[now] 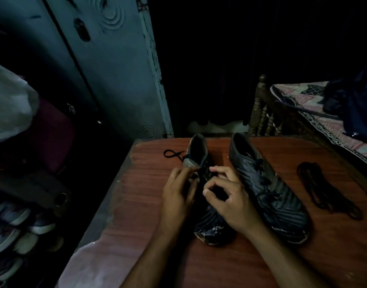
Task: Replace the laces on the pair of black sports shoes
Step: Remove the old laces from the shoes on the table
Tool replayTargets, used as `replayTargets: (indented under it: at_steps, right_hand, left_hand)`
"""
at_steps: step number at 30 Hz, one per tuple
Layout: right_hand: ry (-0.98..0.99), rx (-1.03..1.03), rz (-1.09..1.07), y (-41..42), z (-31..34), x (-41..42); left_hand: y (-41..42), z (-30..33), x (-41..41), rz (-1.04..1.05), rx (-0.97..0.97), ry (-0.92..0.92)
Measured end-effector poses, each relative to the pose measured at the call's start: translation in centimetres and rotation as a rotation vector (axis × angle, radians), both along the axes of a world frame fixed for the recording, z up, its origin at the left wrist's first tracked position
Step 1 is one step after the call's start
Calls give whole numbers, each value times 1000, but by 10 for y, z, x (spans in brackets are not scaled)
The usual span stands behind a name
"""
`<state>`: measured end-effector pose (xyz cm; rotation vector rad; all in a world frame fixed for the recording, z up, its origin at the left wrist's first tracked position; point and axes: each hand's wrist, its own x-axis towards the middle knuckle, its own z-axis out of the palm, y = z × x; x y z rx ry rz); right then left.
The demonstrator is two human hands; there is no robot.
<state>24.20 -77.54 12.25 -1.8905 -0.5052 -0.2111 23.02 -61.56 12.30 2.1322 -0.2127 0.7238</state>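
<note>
Two black sports shoes stand side by side on a reddish wooden table, toes toward me. Both my hands are over the left shoe. My left hand pinches the black lace at the shoe's left eyelets. My right hand has its fingers curled at the lacing in the middle of the shoe; what they hold is too dark to see. A loose loop of the lace trails onto the table beside the heel. The right shoe stands untouched, still laced. A bundle of black laces lies to its right.
A wooden bed end with turned posts and a patterned bedcover lie close at the back right. A blue-grey door stands behind the table. On the left, shelves hold several shoes. A pale cloth hangs at the table's near left corner.
</note>
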Motion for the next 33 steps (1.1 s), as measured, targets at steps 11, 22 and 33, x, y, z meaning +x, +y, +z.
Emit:
replayTargets:
  at_steps: [11,22,33]
  right_hand:
    - [53,35,-72,2,4,4]
    - [97,49,-108,-2,-3,10]
    - [125,45,52,-4,0,1]
  left_hand:
    - [2,7,-7,-111,-148,-38]
    - [3,3,-12,-364,-20,68]
    - [-1,3,0,112,-133,124]
